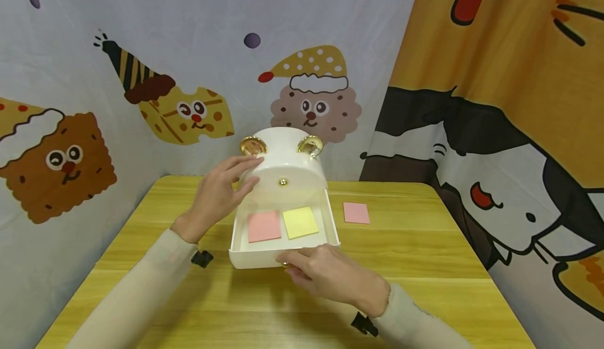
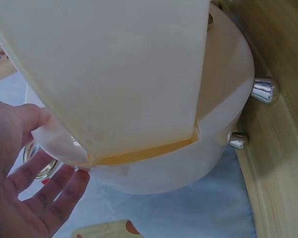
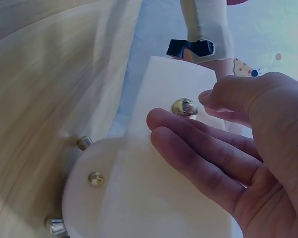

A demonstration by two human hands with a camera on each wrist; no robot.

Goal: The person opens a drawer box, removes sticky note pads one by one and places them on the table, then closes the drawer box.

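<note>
Left hand: spread against white case
Right hand: pinching gold drawer knob
Drawer: likely light, stiff, slippery
Gold drawer knob: best hold for sliding

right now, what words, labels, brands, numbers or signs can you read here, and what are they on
None can be read in any view.
The right sleeve has a faint marking, too small and blurred to tell whether it is lettering.
The pink note and yellow note in the drawer show no visible writing.
</note>
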